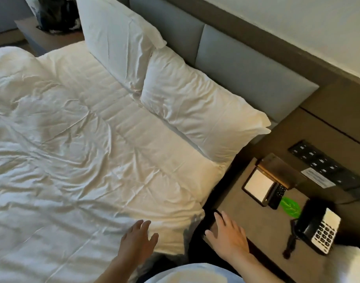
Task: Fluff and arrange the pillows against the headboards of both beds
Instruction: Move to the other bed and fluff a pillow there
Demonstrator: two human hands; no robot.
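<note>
Left hand (137, 240) hovers spread and empty over the near edge of the rumpled duvet (73, 160); right hand (228, 235) is spread too, holding nothing, over the nightstand (246, 213) beside the bed. Farther along the nightstand sit a phone (317, 227) and a notepad (258, 185). Beyond the duvet, two white pillows (197, 111) lean side by side against the grey headboard (246, 70).

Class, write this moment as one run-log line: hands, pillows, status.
left hand: open, empty, over duvet | right hand: open, empty, above nightstand | pillows: two leaning on headboard
</note>
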